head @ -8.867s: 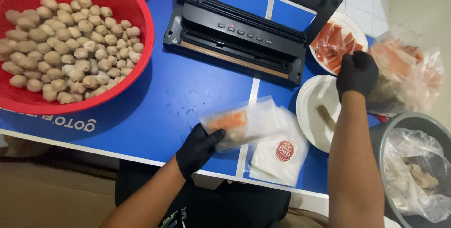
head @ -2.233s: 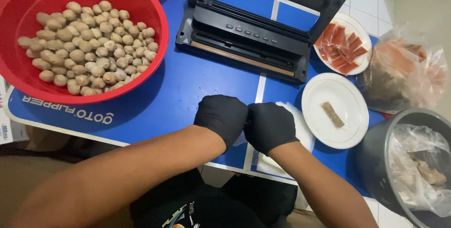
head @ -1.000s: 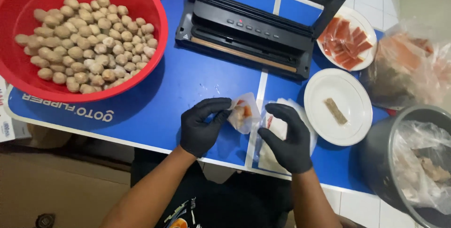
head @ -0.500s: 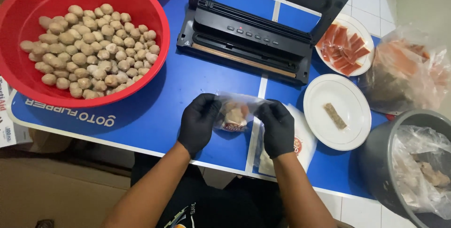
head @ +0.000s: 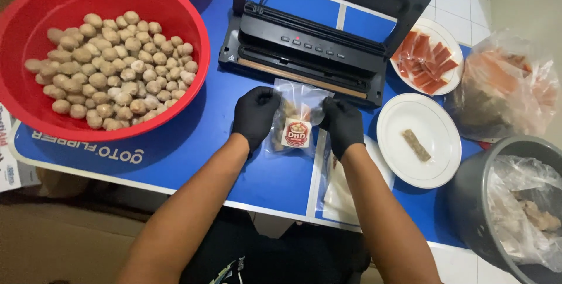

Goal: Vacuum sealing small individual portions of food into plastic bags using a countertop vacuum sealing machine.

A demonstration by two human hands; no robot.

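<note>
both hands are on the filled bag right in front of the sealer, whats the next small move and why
Probably slide the clear bag forward so its open top lies on the sealing strip of the black vacuum sealer. The lid is up, the left hand and right hand grip the bag's sides, and its mouth already nearly reaches the machine's front edge.

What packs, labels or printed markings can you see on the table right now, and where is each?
Clear pouch: held by left hand and right hand, round red-white label.
Flat pouches: beneath right wrist.
White lettering: table's near edge.
Bulging clear bag: far right, orange contents.
</note>
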